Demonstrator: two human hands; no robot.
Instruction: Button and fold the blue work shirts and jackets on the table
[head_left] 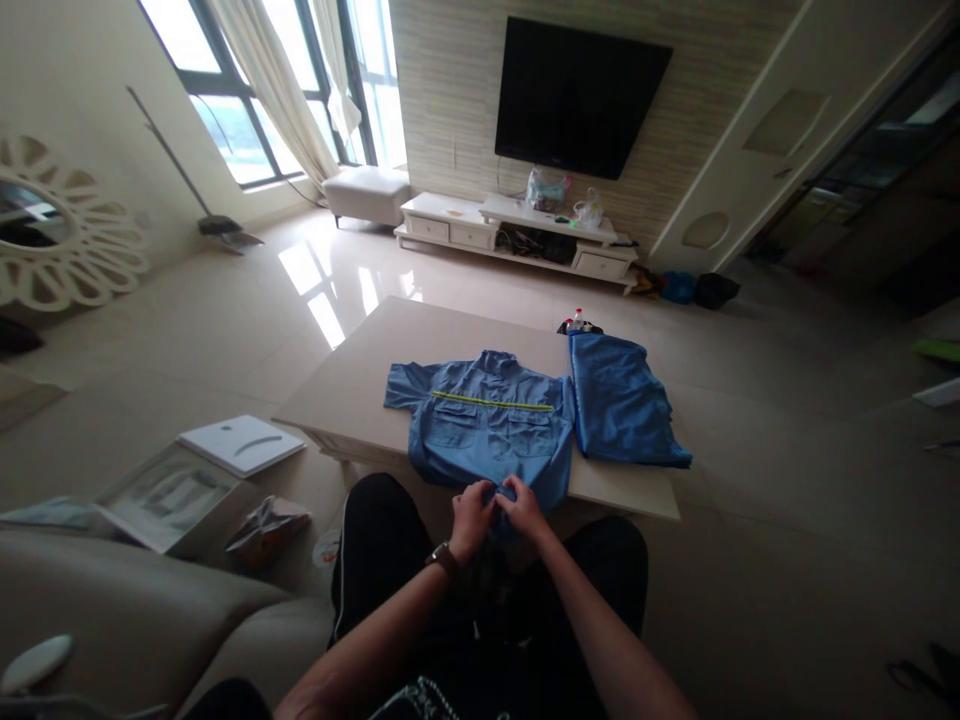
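Observation:
A blue short-sleeved work shirt [491, 415] with a yellow-green stripe across the chest lies front up on the low table [420, 330]. Its collar points away from me, and its lower part hangs over the near edge. My left hand [472, 515], with a watch on the wrist, pinches the front hem near the button line. Close beside it, my right hand [523, 508] pinches the same part of the shirt. Fingertips of both hands nearly meet there; any button between them is too small to make out. A folded stack of blue cloth [622, 400] lies right of the shirt.
Small bottles with red caps [576, 320] are behind the stack. On the floor to the left are a white box [240, 445], a clear-topped box [172, 495] and a crumpled bag [268, 530]. A grey sofa [135, 610] is at lower left, a TV cabinet [517, 235] at the far wall.

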